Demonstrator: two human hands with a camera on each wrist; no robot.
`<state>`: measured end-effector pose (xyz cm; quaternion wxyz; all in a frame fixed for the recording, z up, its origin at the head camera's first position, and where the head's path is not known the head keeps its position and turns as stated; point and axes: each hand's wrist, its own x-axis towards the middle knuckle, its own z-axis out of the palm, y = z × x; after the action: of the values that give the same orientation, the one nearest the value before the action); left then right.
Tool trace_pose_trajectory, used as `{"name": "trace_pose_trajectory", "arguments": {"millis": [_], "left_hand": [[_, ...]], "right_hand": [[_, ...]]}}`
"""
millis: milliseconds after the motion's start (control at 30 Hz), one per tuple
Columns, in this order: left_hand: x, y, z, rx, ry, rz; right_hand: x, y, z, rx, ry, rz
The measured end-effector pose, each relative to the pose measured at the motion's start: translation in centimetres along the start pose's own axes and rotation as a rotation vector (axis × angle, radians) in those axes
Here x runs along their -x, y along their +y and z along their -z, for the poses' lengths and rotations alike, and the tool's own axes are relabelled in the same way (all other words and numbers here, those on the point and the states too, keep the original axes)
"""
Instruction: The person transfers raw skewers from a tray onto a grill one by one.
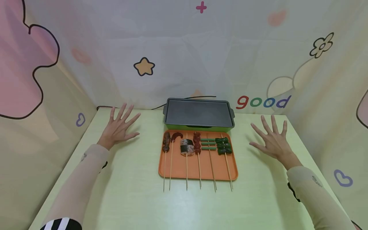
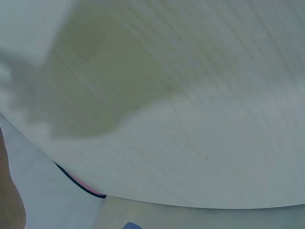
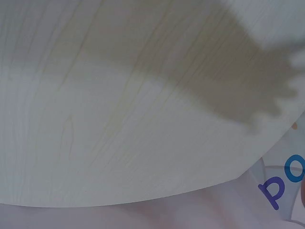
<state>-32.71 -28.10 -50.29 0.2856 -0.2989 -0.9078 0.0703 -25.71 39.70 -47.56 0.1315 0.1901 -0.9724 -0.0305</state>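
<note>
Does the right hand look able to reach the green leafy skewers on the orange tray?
Probably yes: the right hand is spread and holds nothing, and nothing visible stands between it and the green leafy skewers.

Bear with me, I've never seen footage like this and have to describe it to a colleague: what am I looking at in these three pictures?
No machine here: these are a person's left hand and right hand, bare, fingers spread. The wide picture comes from a camera worn on the head, looking forward and down. The other two come from cameras on the wrists; they mostly show the tabletop with a shadow across it. Between the hands lies an orange tray with skewers on it, their sticks reaching past its near edge. Just behind it stands a dark, grill-like pan with a green base. Neither hand holds anything.
</note>
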Motion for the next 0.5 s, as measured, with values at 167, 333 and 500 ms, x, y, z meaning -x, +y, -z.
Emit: {"name": "trace_pose_trajectory", "arguments": {"millis": [167, 333, 500], "left_hand": [[0.1, 0.3, 0.3, 0.036, -0.068, 0.014], [0.2, 0.6, 0.6, 0.047, -0.115, 0.024], [0.4, 1.2, 1.2, 0.1, -0.213, 0.042]], "right_hand": [[0.5, -0.3, -0.2, -0.006, -0.002, -0.007], [0.9, -0.8, -0.2, -0.027, 0.001, -0.016], [1.4, -1.8, -0.2, -0.104, -0.014, -0.038]]}}
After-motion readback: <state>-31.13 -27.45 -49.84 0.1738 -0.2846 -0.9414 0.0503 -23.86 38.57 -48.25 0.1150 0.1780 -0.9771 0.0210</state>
